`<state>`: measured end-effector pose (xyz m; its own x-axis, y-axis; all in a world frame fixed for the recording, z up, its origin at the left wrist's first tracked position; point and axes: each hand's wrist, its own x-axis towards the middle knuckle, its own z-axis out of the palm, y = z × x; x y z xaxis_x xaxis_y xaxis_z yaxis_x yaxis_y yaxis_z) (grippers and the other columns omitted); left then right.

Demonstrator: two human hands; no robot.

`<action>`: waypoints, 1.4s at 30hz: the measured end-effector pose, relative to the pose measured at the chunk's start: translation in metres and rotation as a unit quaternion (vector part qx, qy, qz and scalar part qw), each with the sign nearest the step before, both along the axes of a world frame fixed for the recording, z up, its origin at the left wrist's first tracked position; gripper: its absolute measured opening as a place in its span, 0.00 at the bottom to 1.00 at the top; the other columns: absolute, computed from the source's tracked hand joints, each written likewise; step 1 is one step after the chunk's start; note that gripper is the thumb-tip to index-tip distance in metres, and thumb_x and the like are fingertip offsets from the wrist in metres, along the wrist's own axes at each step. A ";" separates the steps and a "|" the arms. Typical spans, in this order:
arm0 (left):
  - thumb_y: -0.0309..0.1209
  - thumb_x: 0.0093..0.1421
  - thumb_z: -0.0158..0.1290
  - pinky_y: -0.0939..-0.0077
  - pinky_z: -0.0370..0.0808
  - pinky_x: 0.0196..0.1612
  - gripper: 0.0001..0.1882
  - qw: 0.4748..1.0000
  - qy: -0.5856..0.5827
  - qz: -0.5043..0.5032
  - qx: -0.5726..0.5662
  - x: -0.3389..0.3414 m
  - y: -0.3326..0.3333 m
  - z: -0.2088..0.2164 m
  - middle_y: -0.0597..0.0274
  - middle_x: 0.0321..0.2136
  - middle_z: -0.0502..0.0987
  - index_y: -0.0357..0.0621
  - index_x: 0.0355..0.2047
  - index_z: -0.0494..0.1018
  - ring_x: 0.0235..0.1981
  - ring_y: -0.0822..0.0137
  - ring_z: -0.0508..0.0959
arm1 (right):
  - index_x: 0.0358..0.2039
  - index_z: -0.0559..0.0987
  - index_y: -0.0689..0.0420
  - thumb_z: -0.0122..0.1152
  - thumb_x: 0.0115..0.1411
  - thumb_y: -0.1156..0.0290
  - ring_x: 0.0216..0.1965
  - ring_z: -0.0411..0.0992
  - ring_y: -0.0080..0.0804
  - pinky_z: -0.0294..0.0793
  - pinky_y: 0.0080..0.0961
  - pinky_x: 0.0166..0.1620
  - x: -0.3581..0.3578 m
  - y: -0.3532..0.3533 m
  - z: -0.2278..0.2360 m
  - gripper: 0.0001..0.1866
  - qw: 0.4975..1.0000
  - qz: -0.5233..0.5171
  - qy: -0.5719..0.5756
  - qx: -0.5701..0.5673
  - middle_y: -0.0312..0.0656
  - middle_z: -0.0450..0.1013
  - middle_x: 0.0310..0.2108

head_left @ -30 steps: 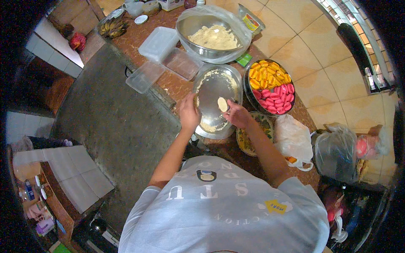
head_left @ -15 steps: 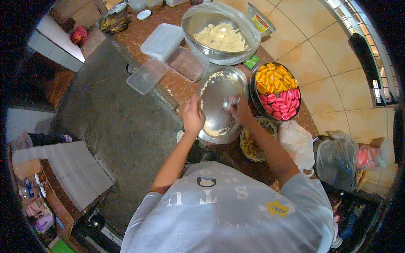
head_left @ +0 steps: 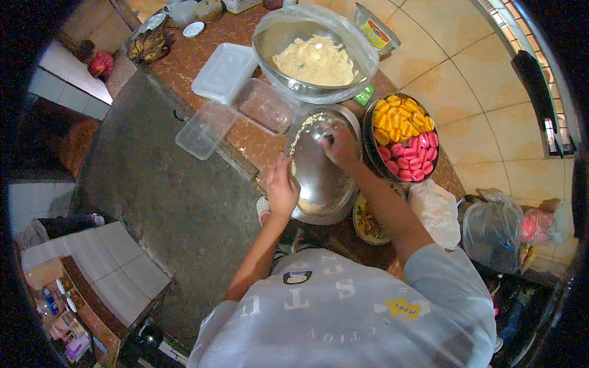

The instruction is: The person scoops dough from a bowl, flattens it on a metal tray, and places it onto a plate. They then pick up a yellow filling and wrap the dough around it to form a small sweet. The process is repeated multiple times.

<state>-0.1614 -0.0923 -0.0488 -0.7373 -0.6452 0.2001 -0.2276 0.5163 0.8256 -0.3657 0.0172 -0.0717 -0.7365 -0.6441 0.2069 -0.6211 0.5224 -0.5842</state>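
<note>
An oval metal tray (head_left: 320,168) lies in front of me, with pale crumbs along its left side and near end. My left hand (head_left: 282,189) is at the tray's left rim, its fingers closed against the edge. Over the far part of the tray is my right hand (head_left: 341,148), curled and somewhat blurred. A small dark, round shape shows at its fingertips, too unclear to name. Beyond the tray, a large metal bowl (head_left: 262,60) wrapped in clear plastic holds pale powder (head_left: 316,61). To the right, a round dark pan (head_left: 370,144) holds yellow-wrapped pieces (head_left: 402,118) and pink-wrapped pieces (head_left: 410,158).
Clear plastic containers (head_left: 264,105) and a lid (head_left: 207,130) lie left of the bowl. A patterned dish (head_left: 368,224) sits partly under my right forearm. Beside it are a white plastic bag (head_left: 434,211) and a larger clear bag (head_left: 491,230). Bananas (head_left: 148,46) lie far left.
My right hand has moved up and left over the tray, toward its far end. My left hand stays at the rim. The whole view has shifted slightly.
</note>
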 end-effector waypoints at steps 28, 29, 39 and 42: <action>0.18 0.51 0.47 0.51 0.63 0.60 0.27 1.000 -0.018 -0.004 -0.011 0.003 -0.005 -0.010 0.45 0.58 0.67 0.41 0.54 0.67 0.57 0.42 0.67 | 0.51 0.74 0.53 0.70 0.49 0.68 0.54 0.68 0.48 0.68 0.40 0.56 -0.004 0.021 0.012 0.27 0.995 0.082 0.019 0.056 0.51 0.69 0.52; 0.17 0.51 0.47 0.51 0.64 0.60 0.27 1.000 -0.014 0.001 -0.019 0.005 -0.001 -0.009 0.45 0.58 0.68 0.41 0.54 0.67 0.56 0.42 0.68 | 0.51 0.74 0.54 0.70 0.49 0.68 0.53 0.69 0.48 0.68 0.39 0.56 0.008 0.031 0.012 0.27 0.992 0.105 0.011 0.061 0.50 0.69 0.51; 0.17 0.51 0.47 0.52 0.64 0.60 0.27 0.999 0.005 0.009 -0.032 0.000 -0.001 -0.004 0.44 0.57 0.69 0.42 0.54 0.68 0.56 0.42 0.69 | 0.49 0.75 0.56 0.67 0.50 0.69 0.52 0.68 0.50 0.66 0.40 0.57 0.039 0.025 0.014 0.24 0.996 0.074 -0.033 0.045 0.51 0.70 0.50; 0.17 0.51 0.47 0.53 0.64 0.60 0.27 0.998 -0.005 0.014 -0.061 0.003 -0.003 0.003 0.43 0.57 0.68 0.42 0.54 0.68 0.56 0.43 0.68 | 0.48 0.76 0.56 0.66 0.51 0.68 0.53 0.68 0.50 0.67 0.41 0.56 0.089 0.030 0.019 0.22 0.987 0.150 -0.054 0.032 0.53 0.69 0.50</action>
